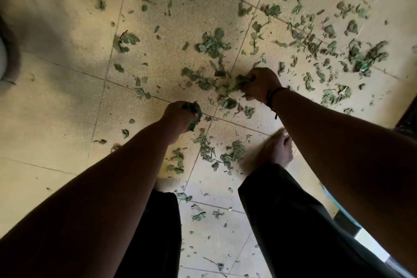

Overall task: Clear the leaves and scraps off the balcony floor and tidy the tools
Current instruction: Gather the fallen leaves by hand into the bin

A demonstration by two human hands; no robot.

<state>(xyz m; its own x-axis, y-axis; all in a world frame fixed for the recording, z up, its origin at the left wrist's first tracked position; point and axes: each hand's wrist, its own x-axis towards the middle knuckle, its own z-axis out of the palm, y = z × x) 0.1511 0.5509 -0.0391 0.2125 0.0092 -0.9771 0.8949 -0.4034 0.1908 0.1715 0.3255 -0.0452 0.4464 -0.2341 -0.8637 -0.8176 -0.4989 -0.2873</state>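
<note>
Both forearms are extended from the bottom of the view down toward the tiled floor (pixel 67 101), with dark trouser legs and a bare foot (pixel 276 151) seen between them. A small bundle of green leaves (pixel 194 111) is held in the left hand (pixel 178 117), whose fingers are curled round it. The right hand (pixel 259 84), with a dark band at the wrist, is closed on a clump of leaves at floor level, just beside a tile joint. Loose leaves and scraps (pixel 212 44) are scattered over most of the floor, thickest toward the upper right, with a further patch between the feet. No tools are identifiable in view.

The material is judged light, soft and limp, partly shrivelled, with no stiffness to speak of. Pieces are expected to crumple under pressure and to slip out between the fingers if held loosely. Gathering is best done by raking a patch together against the tile and closing the fingers over the heap from above. Small crumbs are judged unlikely to be picked up by pinching; sweeping would be needed. Clearance is assessed as at an early stage.
</note>
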